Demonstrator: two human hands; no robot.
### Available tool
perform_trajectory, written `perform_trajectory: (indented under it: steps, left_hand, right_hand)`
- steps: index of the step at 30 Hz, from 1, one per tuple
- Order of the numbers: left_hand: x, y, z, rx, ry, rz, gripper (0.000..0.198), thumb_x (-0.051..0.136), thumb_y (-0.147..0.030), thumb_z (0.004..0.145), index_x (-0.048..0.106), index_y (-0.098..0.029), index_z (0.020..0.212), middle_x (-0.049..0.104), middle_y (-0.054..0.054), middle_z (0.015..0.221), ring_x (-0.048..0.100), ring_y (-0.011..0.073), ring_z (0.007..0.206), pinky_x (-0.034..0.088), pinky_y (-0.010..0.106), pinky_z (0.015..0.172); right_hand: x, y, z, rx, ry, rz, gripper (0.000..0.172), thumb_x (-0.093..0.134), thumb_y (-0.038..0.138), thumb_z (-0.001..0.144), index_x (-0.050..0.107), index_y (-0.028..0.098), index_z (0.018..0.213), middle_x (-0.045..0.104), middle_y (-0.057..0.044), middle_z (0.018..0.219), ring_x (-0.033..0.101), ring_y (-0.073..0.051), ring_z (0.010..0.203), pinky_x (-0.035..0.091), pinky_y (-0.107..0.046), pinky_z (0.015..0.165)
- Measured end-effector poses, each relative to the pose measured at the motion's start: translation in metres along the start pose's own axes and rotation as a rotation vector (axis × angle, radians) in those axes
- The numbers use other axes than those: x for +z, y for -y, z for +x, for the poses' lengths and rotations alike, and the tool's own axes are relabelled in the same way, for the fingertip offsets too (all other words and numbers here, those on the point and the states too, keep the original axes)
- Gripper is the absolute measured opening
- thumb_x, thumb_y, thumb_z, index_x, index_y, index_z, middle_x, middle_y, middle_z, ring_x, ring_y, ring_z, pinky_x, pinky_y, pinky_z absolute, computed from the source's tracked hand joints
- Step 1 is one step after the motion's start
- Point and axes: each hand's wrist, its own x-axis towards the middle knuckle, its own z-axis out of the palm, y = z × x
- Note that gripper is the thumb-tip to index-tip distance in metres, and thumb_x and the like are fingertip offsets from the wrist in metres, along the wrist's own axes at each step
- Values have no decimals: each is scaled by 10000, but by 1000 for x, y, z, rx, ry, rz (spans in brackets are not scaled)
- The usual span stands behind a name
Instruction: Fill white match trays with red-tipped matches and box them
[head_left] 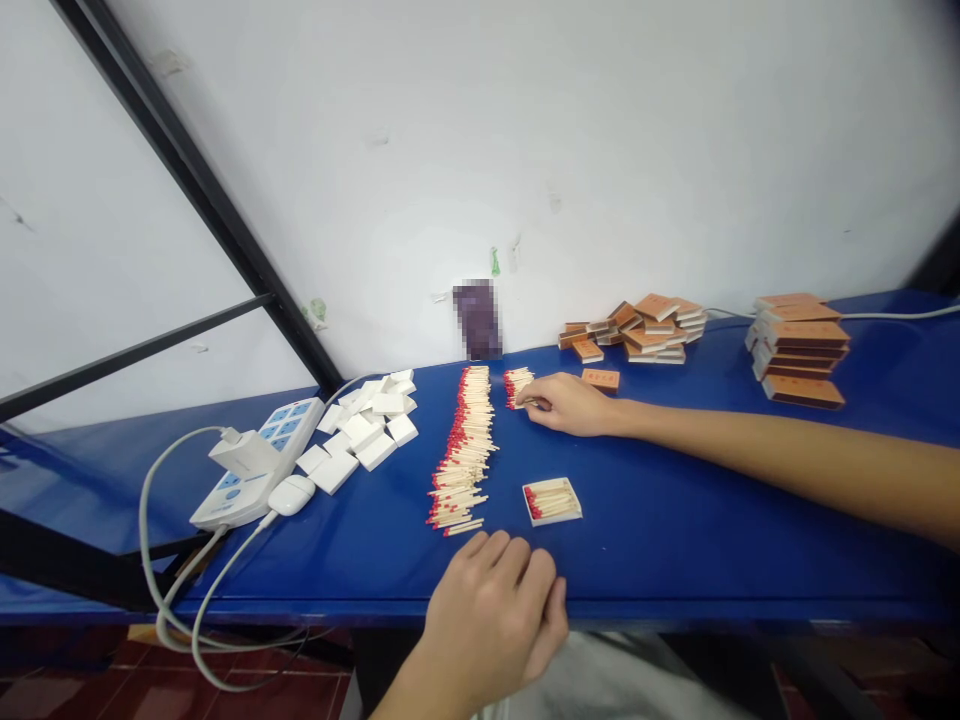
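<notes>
My right hand (571,405) reaches across the blue table to a small row of red-tipped matches (517,380). Its thumb and fingers are pinched on what looks like a match, partly hidden by the fingertips. Near the front edge lies my left hand (499,610), curled into a loose fist with its palm hidden; nothing sticks out of it. Just beyond it ends a long row of matches (469,440), heads to the left. A white matchbox tray (556,519) holding several matches lies between my hands.
Several white box pieces (361,432) lie scattered left of the long row. Further left are a power strip (300,440), chargers and looping cables. Orange matchboxes (652,325) are heaped at the back; one matchbox (601,380) lies apart, and a stack (802,355) stands right.
</notes>
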Motion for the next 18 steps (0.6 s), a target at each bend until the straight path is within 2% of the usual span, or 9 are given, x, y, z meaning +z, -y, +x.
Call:
perform_trajectory:
  steps: [18]
  left_hand:
    - [-2, -2, 1, 8, -6, 23, 172, 432, -181, 919, 503, -191, 763, 474, 16, 674, 486, 200, 615, 411, 334, 579]
  right_hand:
    - [-1, 1, 0, -32, 18, 24, 284, 527, 176, 832, 752, 185, 1005, 750, -50, 924, 652, -171, 769, 404, -241, 655]
